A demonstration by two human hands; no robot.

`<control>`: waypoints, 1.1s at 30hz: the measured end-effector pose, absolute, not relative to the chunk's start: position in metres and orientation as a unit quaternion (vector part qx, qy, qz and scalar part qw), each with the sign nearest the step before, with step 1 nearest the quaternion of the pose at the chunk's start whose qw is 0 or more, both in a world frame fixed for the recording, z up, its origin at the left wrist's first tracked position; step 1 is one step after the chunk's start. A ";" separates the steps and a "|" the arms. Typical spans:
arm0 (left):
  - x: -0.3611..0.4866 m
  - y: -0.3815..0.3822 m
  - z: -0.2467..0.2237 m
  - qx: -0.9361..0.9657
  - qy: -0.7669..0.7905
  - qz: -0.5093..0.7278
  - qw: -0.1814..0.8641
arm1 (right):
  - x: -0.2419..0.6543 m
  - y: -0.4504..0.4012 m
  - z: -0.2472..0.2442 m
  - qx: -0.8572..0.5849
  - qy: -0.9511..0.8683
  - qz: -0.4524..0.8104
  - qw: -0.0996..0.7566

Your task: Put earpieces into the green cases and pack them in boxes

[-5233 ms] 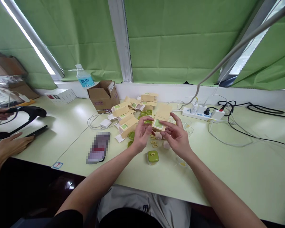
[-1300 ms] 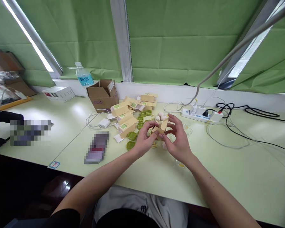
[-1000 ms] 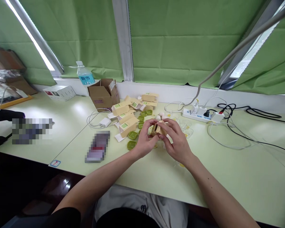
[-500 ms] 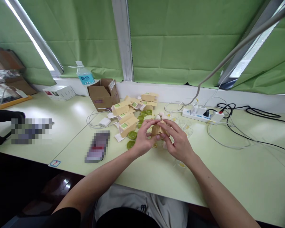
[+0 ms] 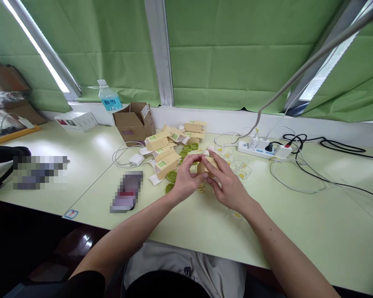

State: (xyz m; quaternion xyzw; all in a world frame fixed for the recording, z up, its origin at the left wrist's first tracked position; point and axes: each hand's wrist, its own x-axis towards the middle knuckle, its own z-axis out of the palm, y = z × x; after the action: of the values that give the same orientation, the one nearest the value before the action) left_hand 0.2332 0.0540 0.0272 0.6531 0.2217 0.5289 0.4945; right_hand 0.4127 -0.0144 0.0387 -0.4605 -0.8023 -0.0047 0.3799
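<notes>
Between my two hands is a small tan cardboard box [image 5: 210, 164], held above the table. My left hand [image 5: 188, 178] grips its left side, thumb toward me. On the right side, my right hand [image 5: 228, 181] has its fingers over the top and its thumb low on the near face. Left of my hands lie several green plastic cups [image 5: 171, 177] and a pile of open tan boxes [image 5: 167, 162] with green labels. Clear plastic pieces [image 5: 243, 170] with yellow centres are scattered to the right. Behind my fingers a whitish rounded piece [image 5: 206, 153] shows in part.
A brown carton [image 5: 133, 124] stands at the back, with a water bottle [image 5: 109, 97] beside it. A phone-like blurred object [image 5: 128, 192] and a white charger [image 5: 137, 159] lie left. At the back right are a power strip [image 5: 256, 149] and loose black cables [image 5: 304, 155].
The small box has turned in my hands, so a broader face of it shows. My right fingers have shifted over its top. The view has moved slightly.
</notes>
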 end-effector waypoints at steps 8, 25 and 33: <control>0.235 0.053 0.025 0.651 0.233 0.512 0.509 | 0.412 -0.015 0.041 -0.478 -0.780 0.052 0.401; 0.209 0.084 0.081 0.854 0.298 0.339 0.260 | 0.420 -0.023 0.061 -0.475 -0.732 0.114 0.475; 0.213 0.257 0.143 0.722 0.547 0.396 0.151 | 0.435 -0.040 0.051 -0.499 -0.755 -0.007 0.426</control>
State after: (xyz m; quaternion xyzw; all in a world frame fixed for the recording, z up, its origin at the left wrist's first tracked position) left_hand 0.2128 0.2569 0.1426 0.7220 0.5469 0.3959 0.1512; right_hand 0.4349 -0.0404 0.0506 -0.4986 -0.7549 -0.0066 0.4260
